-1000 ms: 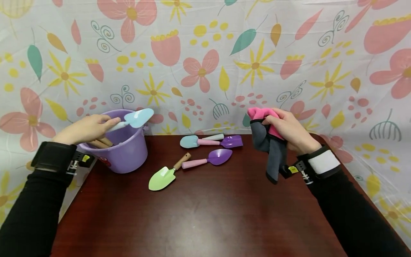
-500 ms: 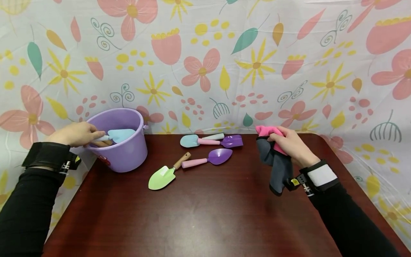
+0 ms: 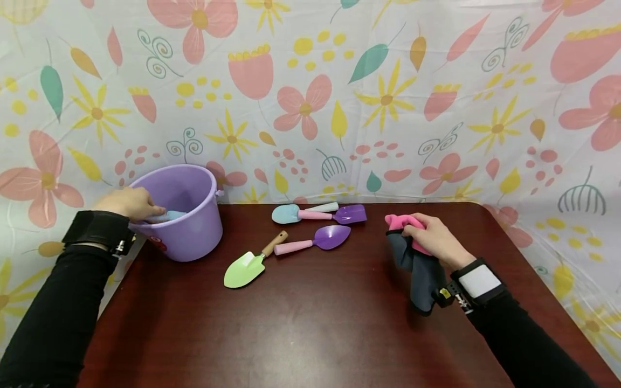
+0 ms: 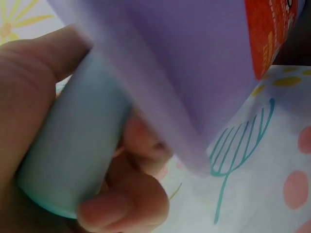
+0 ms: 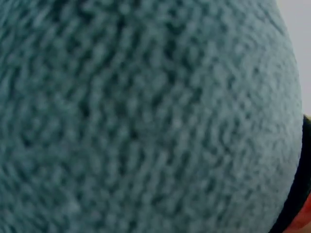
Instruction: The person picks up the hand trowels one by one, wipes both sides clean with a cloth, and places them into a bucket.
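Left hand (image 3: 127,203) gripping blue trowel (image 3: 167,216) in bucket (image 3: 191,233), right hand (image 3: 434,240) clutching glove (image 3: 419,267), red label (image 4: 269,34) unreadable

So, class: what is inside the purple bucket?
Inside the purple bucket, a light blue trowel shows, its handle gripped by the left hand. The bucket's wall hides whatever lies deeper.

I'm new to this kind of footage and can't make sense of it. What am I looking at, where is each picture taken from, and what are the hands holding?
A person works with bare hands and wears three cameras. The head view looks down at a dark table. The left hand grips a light blue trowel at the rim of a purple bucket; the left wrist view shows that handle up close. The right hand holds a grey and pink glove, whose fabric fills the right wrist view. On the table lie a green trowel, a purple scoop, and a blue scoop and purple shovel close together.
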The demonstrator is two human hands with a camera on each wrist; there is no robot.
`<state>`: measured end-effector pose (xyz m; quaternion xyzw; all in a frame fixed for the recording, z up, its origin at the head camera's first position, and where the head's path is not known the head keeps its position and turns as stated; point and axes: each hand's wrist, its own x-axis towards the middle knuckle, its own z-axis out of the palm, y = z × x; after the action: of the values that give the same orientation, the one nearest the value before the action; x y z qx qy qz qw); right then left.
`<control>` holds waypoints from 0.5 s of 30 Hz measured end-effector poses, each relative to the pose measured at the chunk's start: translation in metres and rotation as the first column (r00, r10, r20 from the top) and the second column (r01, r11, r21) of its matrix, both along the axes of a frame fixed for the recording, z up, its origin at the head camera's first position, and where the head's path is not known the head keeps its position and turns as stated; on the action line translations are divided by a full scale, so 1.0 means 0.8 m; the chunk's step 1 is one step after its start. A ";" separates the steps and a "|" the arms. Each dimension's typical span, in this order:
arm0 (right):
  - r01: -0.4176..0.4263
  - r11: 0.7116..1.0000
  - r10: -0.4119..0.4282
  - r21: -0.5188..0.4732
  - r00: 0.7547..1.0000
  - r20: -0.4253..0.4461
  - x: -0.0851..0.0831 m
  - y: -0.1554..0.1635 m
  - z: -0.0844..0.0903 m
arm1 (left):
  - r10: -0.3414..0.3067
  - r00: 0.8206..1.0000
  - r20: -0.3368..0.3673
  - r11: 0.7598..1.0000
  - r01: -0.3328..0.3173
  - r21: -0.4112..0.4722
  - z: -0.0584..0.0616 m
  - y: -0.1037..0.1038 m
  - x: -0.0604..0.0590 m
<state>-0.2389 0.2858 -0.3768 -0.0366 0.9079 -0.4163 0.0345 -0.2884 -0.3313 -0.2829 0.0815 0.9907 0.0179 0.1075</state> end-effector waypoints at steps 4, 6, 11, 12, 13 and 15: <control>0.013 0.999 -0.013 0.030 1.000 -0.003 0.002 -0.001 -0.017 | 0.059 0.998 -0.012 0.998 -0.059 -0.012 -0.016 0.000 -0.003; 0.020 0.999 -0.019 0.047 1.000 -0.014 0.002 -0.002 -0.025 | 0.092 0.995 -0.041 0.995 -0.093 -0.023 -0.023 0.002 -0.003; 0.044 0.996 -0.044 0.082 0.999 -0.003 0.002 0.000 -0.046 | 0.097 0.994 -0.048 0.994 -0.099 -0.044 -0.033 0.016 -0.001; 0.049 0.995 -0.049 0.086 0.999 0.001 0.003 0.001 -0.050 | 0.089 0.996 -0.031 0.995 -0.091 -0.039 -0.034 0.019 -0.001; 0.053 0.995 -0.054 0.088 0.999 0.003 0.003 0.002 -0.053 | 0.074 0.997 -0.006 0.997 -0.074 -0.032 -0.036 0.021 -0.002; 0.061 0.994 -0.061 0.089 0.998 0.002 0.003 0.002 -0.059 | 0.038 0.998 0.045 0.999 -0.038 -0.013 -0.041 0.021 -0.008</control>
<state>-0.2364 0.2876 -0.4240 -0.0065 0.9260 -0.3765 0.0254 -0.2945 -0.3146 -0.3158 0.0615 0.9895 0.0158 0.1301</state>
